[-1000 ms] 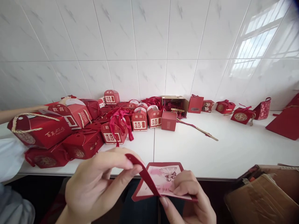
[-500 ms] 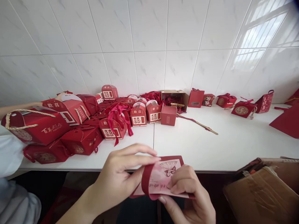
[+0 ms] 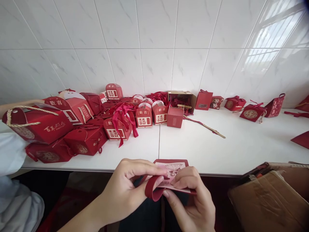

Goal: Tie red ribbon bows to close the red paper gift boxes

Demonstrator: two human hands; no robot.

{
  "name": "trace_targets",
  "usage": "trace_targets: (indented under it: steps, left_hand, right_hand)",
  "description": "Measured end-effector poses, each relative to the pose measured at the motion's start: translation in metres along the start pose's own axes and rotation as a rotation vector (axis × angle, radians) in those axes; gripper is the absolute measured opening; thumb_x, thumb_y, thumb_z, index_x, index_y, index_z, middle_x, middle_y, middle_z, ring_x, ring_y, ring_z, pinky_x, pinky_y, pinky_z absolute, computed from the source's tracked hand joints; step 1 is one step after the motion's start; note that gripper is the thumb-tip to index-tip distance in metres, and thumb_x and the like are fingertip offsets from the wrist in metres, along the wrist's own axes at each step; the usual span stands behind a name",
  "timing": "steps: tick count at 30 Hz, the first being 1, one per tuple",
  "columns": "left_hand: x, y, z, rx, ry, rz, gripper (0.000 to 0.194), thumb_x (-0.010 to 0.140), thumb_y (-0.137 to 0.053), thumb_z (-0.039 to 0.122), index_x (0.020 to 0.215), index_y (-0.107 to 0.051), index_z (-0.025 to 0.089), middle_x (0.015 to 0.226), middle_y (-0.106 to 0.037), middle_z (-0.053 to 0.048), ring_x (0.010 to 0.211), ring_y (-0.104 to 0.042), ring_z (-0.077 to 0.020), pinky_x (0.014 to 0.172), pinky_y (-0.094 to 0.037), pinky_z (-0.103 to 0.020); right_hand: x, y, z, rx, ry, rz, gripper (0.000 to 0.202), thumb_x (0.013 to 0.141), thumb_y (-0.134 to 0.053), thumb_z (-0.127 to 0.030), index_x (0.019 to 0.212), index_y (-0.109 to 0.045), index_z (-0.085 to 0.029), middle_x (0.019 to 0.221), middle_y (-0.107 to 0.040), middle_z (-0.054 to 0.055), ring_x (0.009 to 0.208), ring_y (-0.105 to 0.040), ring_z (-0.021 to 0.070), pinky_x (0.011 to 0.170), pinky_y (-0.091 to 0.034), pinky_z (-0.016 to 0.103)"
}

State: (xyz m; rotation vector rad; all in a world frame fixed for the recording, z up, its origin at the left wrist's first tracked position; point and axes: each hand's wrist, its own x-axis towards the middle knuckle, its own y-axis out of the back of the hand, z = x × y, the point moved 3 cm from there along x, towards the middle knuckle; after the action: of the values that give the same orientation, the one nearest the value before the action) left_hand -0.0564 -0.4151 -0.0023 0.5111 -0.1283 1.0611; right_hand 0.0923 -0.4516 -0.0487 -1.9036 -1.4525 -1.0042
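A flat red paper gift box [image 3: 174, 167], with a pale pink panel and a printed drawing, is between my hands just in front of the table edge. A red strip [image 3: 152, 193] of it curls into a loop at its near left side. My left hand [image 3: 131, 180] has its fingers over the panel and its thumb inside the loop. At the right side, my right hand [image 3: 193, 193] pinches the box, with curled fingers on the panel and thumb below, by the loop's base. The box's underside is hidden.
Finished red boxes [image 3: 58, 124] are heaped on the white table [image 3: 193, 154] at left, beside another person's sleeve [image 3: 12, 154]. An open carton [image 3: 181, 93] holds red ribbons. More small boxes [image 3: 253, 112] stand at right. A brown cardboard box [image 3: 267, 199] sits lower right.
The red strip has been bent lower into a tighter loop, and my left fingers have moved down onto the panel. My right hand keeps its pinch.
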Motion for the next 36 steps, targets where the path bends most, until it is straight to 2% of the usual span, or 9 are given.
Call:
trace_targets:
  steps: [7, 12, 19, 25, 31, 34, 36]
  left_hand:
    - [-0.002, 0.004, 0.002, 0.051, -0.098, -0.017, 0.023, 0.076, -0.063, 0.01, 0.089, -0.075, 0.024, 0.087, -0.073, -0.008, 0.073, -0.07, -0.0206, 0.06, -0.058, -0.027]
    - [0.0, 0.004, 0.007, 0.069, -0.161, -0.116, 0.028, 0.075, -0.062, 0.006, 0.092, -0.073, 0.025, 0.083, -0.073, -0.007, 0.069, -0.069, -0.0185, 0.061, -0.057, -0.026]
    - [-0.005, 0.005, 0.004, -0.029, -0.177, -0.216, 0.039, 0.07, -0.064, -0.001, 0.098, -0.069, 0.026, 0.089, -0.072, -0.006, 0.079, -0.068, -0.0203, 0.072, -0.056, -0.031]
    - [-0.008, 0.001, -0.006, -0.154, -0.126, -0.18, 0.03, 0.077, -0.056, 0.003, 0.097, -0.066, 0.024, 0.093, -0.068, -0.009, 0.084, -0.067, -0.0217, 0.073, -0.057, -0.033]
    - [-0.01, 0.002, -0.007, 0.009, -0.149, -0.145, 0.04, 0.076, -0.058, 0.003, 0.109, -0.061, 0.025, 0.11, -0.064, -0.01, 0.103, -0.063, -0.0243, 0.087, -0.054, -0.034]
    - [-0.011, 0.0, -0.009, -0.01, -0.098, -0.118, 0.036, 0.078, -0.058, 0.004, 0.108, -0.062, 0.024, 0.106, -0.067, -0.008, 0.1, -0.065, -0.0227, 0.085, -0.055, -0.031]
    - [-0.012, -0.002, -0.014, -0.07, -0.04, -0.056, 0.032, 0.079, -0.059, 0.007, 0.106, -0.062, 0.023, 0.102, -0.069, -0.007, 0.094, -0.067, -0.0209, 0.082, -0.057, -0.028]
  right_hand:
    - [0.0, -0.002, -0.003, 0.017, -0.014, 0.005, 0.018, 0.075, -0.066, -0.01, 0.085, -0.054, -0.02, 0.07, -0.057, 0.002, 0.064, -0.053, 0.0164, 0.058, -0.043, 0.031]
    - [0.0, -0.002, -0.004, 0.041, -0.009, 0.024, 0.017, 0.076, -0.066, -0.011, 0.084, -0.055, -0.02, 0.068, -0.057, 0.001, 0.063, -0.053, 0.016, 0.056, -0.043, 0.031]
    - [0.0, 0.001, -0.004, 0.067, 0.044, 0.032, 0.017, 0.076, -0.065, -0.01, 0.084, -0.055, -0.021, 0.074, -0.061, 0.003, 0.067, -0.057, 0.0178, 0.059, -0.046, 0.033]
    - [-0.005, -0.002, 0.001, 0.079, 0.037, 0.051, 0.026, 0.072, -0.065, -0.003, 0.085, -0.054, -0.023, 0.072, -0.063, 0.001, 0.065, -0.057, 0.0176, 0.062, -0.046, 0.036]
    - [-0.005, -0.001, 0.003, 0.099, 0.042, 0.028, 0.027, 0.071, -0.065, 0.0, 0.082, -0.054, -0.021, 0.073, -0.064, 0.0, 0.062, -0.056, 0.0159, 0.061, -0.043, 0.034]
    - [-0.002, -0.002, 0.001, 0.119, 0.053, 0.06, 0.024, 0.072, -0.065, -0.001, 0.082, -0.054, -0.021, 0.071, -0.063, 0.001, 0.062, -0.056, 0.0156, 0.06, -0.042, 0.033]
    - [-0.001, -0.003, 0.001, 0.118, 0.058, 0.103, 0.021, 0.073, -0.065, -0.003, 0.081, -0.055, -0.02, 0.07, -0.062, 0.001, 0.061, -0.056, 0.0154, 0.06, -0.042, 0.033]
